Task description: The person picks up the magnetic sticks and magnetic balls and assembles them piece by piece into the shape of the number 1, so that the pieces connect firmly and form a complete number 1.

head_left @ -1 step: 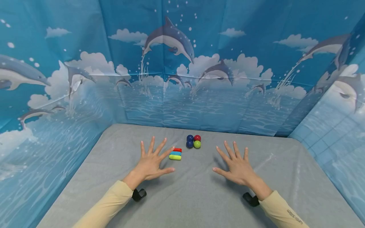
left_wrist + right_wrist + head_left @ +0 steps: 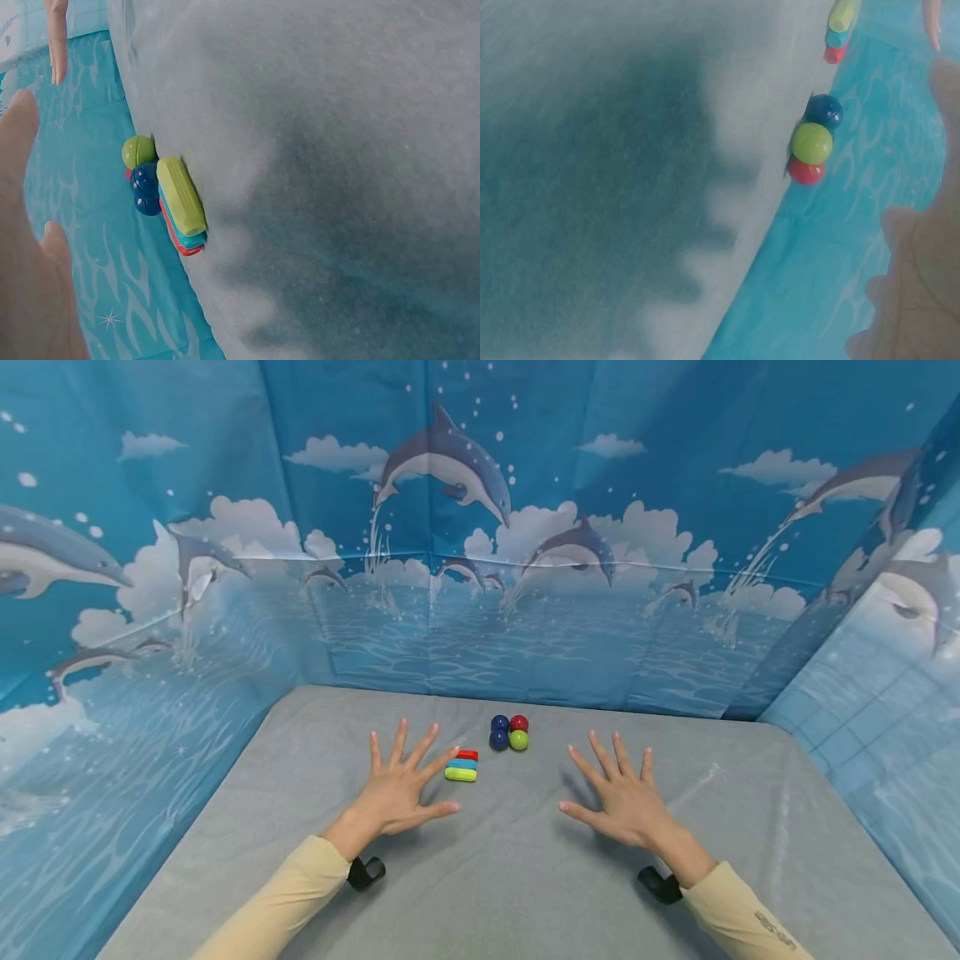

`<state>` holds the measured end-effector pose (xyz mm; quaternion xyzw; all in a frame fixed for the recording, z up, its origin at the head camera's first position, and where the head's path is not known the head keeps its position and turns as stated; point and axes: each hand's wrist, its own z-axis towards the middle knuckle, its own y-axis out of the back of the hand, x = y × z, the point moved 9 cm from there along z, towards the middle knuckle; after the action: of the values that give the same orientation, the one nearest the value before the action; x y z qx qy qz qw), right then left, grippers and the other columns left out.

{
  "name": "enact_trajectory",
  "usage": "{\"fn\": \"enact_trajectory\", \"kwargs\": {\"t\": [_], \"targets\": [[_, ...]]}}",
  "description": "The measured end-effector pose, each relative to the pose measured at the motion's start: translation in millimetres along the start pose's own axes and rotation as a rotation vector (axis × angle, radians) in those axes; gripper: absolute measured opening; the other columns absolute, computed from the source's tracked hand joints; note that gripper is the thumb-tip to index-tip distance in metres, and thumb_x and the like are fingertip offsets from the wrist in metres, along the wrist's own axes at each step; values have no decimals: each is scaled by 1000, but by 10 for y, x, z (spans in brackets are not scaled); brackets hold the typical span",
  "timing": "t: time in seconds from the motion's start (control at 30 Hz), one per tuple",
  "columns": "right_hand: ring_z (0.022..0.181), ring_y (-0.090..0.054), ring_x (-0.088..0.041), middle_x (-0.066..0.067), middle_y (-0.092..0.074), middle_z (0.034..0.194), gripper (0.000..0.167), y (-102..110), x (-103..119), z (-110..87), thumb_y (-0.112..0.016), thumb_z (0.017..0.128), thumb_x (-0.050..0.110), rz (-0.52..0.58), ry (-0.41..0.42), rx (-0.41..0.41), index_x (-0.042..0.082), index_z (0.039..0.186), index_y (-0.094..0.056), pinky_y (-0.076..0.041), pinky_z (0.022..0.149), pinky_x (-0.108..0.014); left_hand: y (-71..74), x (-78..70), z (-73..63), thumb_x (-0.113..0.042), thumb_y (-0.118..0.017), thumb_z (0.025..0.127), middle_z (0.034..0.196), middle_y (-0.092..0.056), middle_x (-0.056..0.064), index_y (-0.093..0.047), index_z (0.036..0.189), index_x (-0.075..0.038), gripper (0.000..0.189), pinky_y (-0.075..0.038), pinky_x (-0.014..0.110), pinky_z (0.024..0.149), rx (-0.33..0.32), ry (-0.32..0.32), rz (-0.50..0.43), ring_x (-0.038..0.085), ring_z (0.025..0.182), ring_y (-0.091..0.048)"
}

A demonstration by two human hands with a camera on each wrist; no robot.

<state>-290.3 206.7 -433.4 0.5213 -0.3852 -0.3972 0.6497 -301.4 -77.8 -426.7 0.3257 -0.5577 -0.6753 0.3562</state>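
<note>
Above the grey cloth, my left hand point(image 2: 393, 789) is held with its fingers spread, holding nothing. My right hand point(image 2: 626, 802) mirrors it, also spread and bare. Closest to the left hand lie three short bars side by side: a red bar point(image 2: 468, 755), a blue bar point(image 2: 462, 764) and a yellow-green bar point(image 2: 461, 774). The left index fingertip overlaps the red one in the head view. Behind them, bunched together, are two dark blue balls point(image 2: 499, 740), a red ball point(image 2: 519, 722) and a green ball point(image 2: 518, 740). In the right wrist view the green ball point(image 2: 811, 143) partly covers the red one.
A grey cloth point(image 2: 510, 877) covers the table. Blue curtains with dolphins point(image 2: 450, 635) surround its back and both sides. Each wrist wears a black strap mount, one under the left wrist point(image 2: 366, 873) and one under the right point(image 2: 660, 885).
</note>
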Motion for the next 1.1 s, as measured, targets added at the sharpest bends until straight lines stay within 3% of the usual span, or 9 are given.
{"fn": "enact_trajectory", "kwargs": {"t": [0.23, 0.47, 0.73, 1.1], "targets": [[140, 3, -42, -12, -7, 157, 88, -51, -3, 11, -41, 83, 76, 6, -13, 29, 23, 151, -25, 8, 97, -70, -27, 9, 2, -80, -33, 82, 158, 1, 2, -18, 151, -35, 84, 12, 71, 95, 7, 4, 11, 39, 137, 20], [139, -3, -44, -14, -12, 156, 89, -27, 14, 35, -41, 82, 77, -31, -1, -11, 21, 151, -28, 2, 100, -68, -27, 35, 28, -82, -30, 81, 158, 1, 2, -17, 151, -36, 85, 7, 72, 96, -1, 11, 48, 40, 137, 19], [141, -7, -38, -14, -15, 155, 90, 1, 51, 70, -43, 82, 76, -9, 11, -40, 20, 151, -28, -3, 104, -64, 18, 34, 65, -81, -37, 80, 158, -9, 7, -24, 151, -29, 89, 2, 66, 102, -88, -33, 71, 37, 140, 7], [131, -32, -39, -18, -37, 144, 82, 136, 134, 119, -53, 83, 69, 70, 43, -172, 12, 141, -44, -25, 101, -59, 65, 51, 110, -72, -53, 79, 154, -22, 11, -33, 148, -18, 90, -15, 53, 108, -161, -12, -110, 34, 139, -20]]}}
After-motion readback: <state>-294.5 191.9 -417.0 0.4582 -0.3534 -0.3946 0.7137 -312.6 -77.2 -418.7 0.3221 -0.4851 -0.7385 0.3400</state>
